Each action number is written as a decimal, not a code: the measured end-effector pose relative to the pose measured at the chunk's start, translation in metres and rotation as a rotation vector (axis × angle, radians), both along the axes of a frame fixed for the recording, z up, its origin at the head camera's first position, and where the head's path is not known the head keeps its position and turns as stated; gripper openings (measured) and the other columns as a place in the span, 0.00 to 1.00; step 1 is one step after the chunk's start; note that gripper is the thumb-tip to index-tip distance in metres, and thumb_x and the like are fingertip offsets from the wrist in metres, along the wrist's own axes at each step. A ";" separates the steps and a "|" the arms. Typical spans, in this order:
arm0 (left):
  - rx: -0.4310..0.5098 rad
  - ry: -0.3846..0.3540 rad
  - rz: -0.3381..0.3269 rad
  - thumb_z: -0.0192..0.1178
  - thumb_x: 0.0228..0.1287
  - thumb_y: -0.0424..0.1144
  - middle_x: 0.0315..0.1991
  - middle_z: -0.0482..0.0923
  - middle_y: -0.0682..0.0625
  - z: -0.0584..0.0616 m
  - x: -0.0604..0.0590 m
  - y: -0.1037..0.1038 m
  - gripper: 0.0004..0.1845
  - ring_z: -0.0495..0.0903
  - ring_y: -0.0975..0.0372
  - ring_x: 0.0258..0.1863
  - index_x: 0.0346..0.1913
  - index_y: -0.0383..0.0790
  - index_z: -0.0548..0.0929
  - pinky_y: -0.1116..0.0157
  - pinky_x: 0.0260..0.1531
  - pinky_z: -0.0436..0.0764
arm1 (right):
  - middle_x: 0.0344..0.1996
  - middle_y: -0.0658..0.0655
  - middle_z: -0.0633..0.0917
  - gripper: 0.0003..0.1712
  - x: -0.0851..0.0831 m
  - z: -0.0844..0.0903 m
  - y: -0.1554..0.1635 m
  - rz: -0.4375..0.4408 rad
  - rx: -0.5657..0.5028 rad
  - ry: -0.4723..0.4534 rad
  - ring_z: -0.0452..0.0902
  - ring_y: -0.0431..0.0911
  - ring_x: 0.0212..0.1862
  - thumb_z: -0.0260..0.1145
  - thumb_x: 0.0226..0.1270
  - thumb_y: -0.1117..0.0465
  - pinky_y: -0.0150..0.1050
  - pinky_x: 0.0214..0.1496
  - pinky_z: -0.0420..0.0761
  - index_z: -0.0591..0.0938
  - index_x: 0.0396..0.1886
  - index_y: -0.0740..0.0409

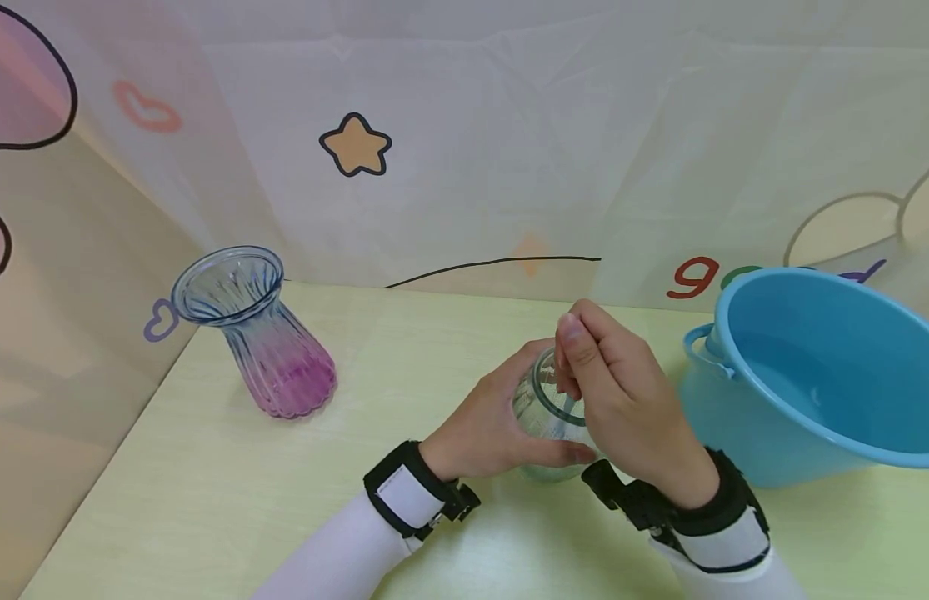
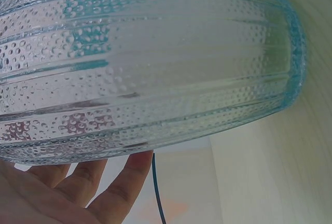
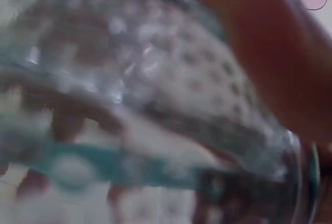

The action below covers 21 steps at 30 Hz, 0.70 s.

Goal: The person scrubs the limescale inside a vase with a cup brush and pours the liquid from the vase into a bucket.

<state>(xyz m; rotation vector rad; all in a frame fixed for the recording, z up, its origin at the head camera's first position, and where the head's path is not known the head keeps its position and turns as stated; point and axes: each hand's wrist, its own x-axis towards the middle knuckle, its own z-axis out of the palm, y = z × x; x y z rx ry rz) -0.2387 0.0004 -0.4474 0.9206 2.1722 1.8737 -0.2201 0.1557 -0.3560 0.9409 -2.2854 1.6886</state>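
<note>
**Small glass jar held steady between two hands**

I have the glass jar (image 1: 545, 412) on the pale green table (image 1: 209, 492), just in front of me, between the purple vase (image 1: 262, 337) on my left and the blue bucket (image 1: 816, 375) on my right. My left hand (image 1: 490, 425) wraps round the jar's side, fingers and thumb curled about the belly; the left wrist view shows the beaded, ribbed wall of the jar (image 2: 150, 63) resting against my fingers (image 2: 93, 187). My right hand (image 1: 621, 392) sits over the mouth, fingers bunched and dipping past the teal rim; whether they pinch something thin inside or only the rim, I cannot tell, and the right wrist view is too blurred to settle it.

I judge the jar stiff, fairly light and breakable. Its dotted ribs give my left hand good purchase, so the belly is the place to hold, low and all round. The rim is smooth and thinner, a poorer place to carry from. If the glass is wet it could slip, so I keep the left grip firm but not crushing.
</note>
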 end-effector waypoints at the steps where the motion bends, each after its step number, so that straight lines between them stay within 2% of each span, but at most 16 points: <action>1: 0.002 0.001 -0.003 0.80 0.52 0.40 0.54 0.77 0.58 0.000 0.000 0.000 0.43 0.81 0.64 0.51 0.68 0.64 0.67 0.60 0.50 0.87 | 0.21 0.53 0.69 0.17 0.000 0.000 0.000 0.004 0.013 -0.005 0.68 0.46 0.25 0.46 0.85 0.65 0.39 0.29 0.71 0.69 0.29 0.61; 10: -0.029 0.000 0.017 0.81 0.51 0.41 0.54 0.76 0.58 -0.001 0.000 -0.001 0.42 0.80 0.64 0.50 0.66 0.64 0.67 0.64 0.48 0.86 | 0.21 0.52 0.70 0.17 0.000 -0.001 -0.001 0.017 0.044 0.001 0.69 0.45 0.24 0.47 0.85 0.65 0.38 0.28 0.72 0.69 0.29 0.59; 16: -0.010 -0.001 0.000 0.81 0.51 0.39 0.53 0.77 0.57 -0.001 -0.001 -0.001 0.41 0.81 0.63 0.49 0.64 0.62 0.68 0.63 0.47 0.87 | 0.20 0.52 0.70 0.18 0.001 0.000 -0.002 0.014 0.036 -0.015 0.68 0.45 0.25 0.48 0.85 0.64 0.40 0.28 0.70 0.69 0.28 0.59; 21: -0.024 0.020 0.016 0.81 0.50 0.41 0.54 0.75 0.60 -0.001 -0.001 -0.001 0.41 0.79 0.64 0.51 0.64 0.66 0.68 0.64 0.50 0.85 | 0.23 0.52 0.70 0.15 0.001 0.001 -0.001 0.028 0.023 0.006 0.69 0.46 0.28 0.46 0.85 0.66 0.38 0.31 0.72 0.72 0.33 0.62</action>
